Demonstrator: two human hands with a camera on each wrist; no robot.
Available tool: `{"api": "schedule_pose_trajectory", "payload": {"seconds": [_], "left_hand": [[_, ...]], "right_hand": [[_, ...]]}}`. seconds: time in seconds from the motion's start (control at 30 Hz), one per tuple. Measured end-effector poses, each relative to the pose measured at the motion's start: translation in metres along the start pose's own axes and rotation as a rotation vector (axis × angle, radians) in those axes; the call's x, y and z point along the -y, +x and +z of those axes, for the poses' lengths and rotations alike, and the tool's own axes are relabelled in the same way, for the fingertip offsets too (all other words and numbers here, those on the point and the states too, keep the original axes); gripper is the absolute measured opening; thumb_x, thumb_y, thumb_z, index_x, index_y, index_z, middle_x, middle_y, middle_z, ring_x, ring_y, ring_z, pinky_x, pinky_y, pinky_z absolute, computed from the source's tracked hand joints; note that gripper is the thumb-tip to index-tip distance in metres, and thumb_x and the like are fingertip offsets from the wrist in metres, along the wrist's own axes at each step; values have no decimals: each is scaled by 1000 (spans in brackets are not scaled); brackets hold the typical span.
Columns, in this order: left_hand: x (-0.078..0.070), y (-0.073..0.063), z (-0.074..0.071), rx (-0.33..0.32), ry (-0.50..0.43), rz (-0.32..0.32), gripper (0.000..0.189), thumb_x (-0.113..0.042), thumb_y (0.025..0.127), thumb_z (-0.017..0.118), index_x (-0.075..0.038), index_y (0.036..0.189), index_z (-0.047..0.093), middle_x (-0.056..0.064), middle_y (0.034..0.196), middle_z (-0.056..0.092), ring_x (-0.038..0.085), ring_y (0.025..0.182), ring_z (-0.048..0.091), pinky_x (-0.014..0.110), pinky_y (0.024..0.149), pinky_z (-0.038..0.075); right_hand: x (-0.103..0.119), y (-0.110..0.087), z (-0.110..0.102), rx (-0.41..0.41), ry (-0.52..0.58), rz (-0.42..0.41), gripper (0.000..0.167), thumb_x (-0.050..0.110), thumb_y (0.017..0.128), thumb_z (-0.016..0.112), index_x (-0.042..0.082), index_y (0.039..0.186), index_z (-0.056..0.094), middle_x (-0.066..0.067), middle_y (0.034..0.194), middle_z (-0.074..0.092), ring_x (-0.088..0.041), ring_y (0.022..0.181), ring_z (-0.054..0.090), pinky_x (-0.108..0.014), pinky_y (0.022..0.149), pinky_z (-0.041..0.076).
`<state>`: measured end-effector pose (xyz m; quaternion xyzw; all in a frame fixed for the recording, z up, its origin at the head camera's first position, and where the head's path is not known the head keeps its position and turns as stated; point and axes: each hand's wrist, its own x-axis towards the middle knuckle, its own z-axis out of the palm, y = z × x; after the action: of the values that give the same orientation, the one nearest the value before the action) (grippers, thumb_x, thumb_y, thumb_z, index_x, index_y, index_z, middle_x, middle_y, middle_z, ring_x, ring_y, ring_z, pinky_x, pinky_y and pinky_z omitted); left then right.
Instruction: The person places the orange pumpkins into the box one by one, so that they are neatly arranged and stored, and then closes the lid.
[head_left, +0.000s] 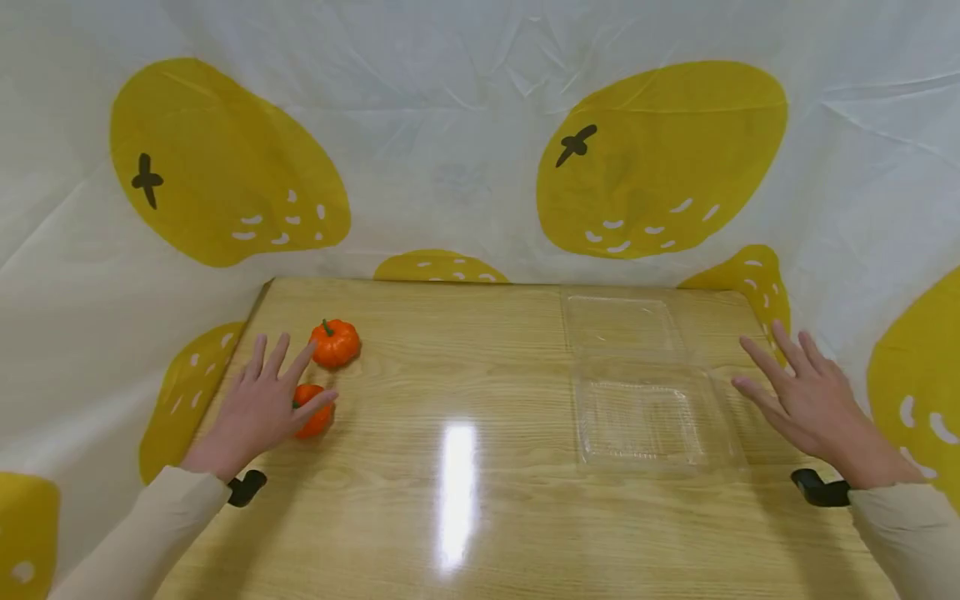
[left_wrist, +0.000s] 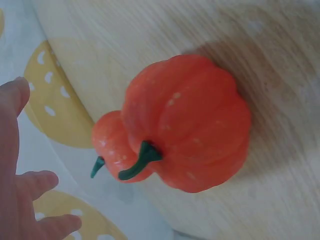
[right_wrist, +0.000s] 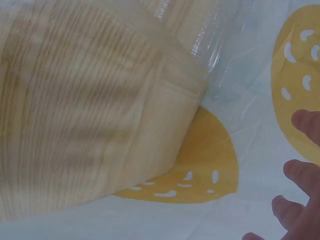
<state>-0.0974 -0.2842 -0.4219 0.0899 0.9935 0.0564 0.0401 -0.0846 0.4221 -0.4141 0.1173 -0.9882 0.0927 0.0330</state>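
Two small orange pumpkins with green stems are at the left of the table; the farther pumpkin [head_left: 335, 343] shows whole in the head view. The nearer pumpkin [head_left: 309, 423] is partly covered there by my left hand [head_left: 258, 404], whose fingers are spread over it. In the left wrist view one pumpkin [left_wrist: 192, 120] looms large and overlaps the other pumpkin [left_wrist: 107, 137]. My right hand [head_left: 813, 408], fingers spread and holding nothing, hovers at the table's right side. Beside it lies a clear plastic clamshell container [head_left: 645, 421], lid opened toward the back.
The wooden table [head_left: 465, 358] reflects a bright light strip near its middle. A white cloth [head_left: 442, 183] printed with yellow lemons hangs behind it and along both sides. Black wrist mounts [head_left: 819, 489] sit under both wrists.
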Motion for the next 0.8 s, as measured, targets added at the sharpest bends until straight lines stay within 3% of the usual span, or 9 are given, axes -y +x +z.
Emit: {"api": "schedule_pose_trajectory", "payload": {"seconds": [0.2, 0.37, 0.57, 0.73, 0.8], "left_hand": [[4, -3, 10, 8, -71, -16, 89, -64, 98, 58, -6, 161, 33, 38, 163, 26, 63, 148, 25, 77, 114, 33], [9, -7, 21, -21, -130, -19, 89, -62, 98, 60, -6, 161, 32, 38, 157, 35, 63, 138, 38, 80, 99, 43], [12, -11, 32, -37, -178, -20, 88, -58, 97, 65, -2, 158, 36, 37, 150, 45, 59, 130, 48, 75, 96, 48], [15, -13, 40, -51, -198, -37, 87, -56, 96, 67, 0, 155, 38, 35, 145, 49, 55, 126, 53, 72, 97, 50], [17, -13, 42, -51, -211, -50, 87, -56, 96, 67, 0, 155, 38, 36, 145, 48, 55, 126, 52, 72, 98, 49]], "right_hand": [[-10, -6, 14, -27, 162, 10, 64, 29, 111, 48, 4, 164, 24, -39, 167, 9, -67, 150, 6, -77, 123, 2], [-13, -8, 23, -12, 280, 76, 64, 28, 111, 45, 4, 165, 20, -42, 165, 11, -73, 139, 21, -86, 108, 18], [-11, -10, 34, 32, 337, 140, 63, 28, 112, 42, 3, 165, 19, -44, 155, 30, -63, 123, 47, -77, 85, 42], [-10, -12, 44, 57, 396, 199, 63, 32, 112, 42, 1, 164, 22, -42, 156, 33, -65, 119, 50, -75, 81, 48], [-10, -13, 48, 54, 415, 214, 62, 32, 112, 43, -1, 162, 25, -41, 156, 35, -63, 118, 52, -65, 79, 55]]}}
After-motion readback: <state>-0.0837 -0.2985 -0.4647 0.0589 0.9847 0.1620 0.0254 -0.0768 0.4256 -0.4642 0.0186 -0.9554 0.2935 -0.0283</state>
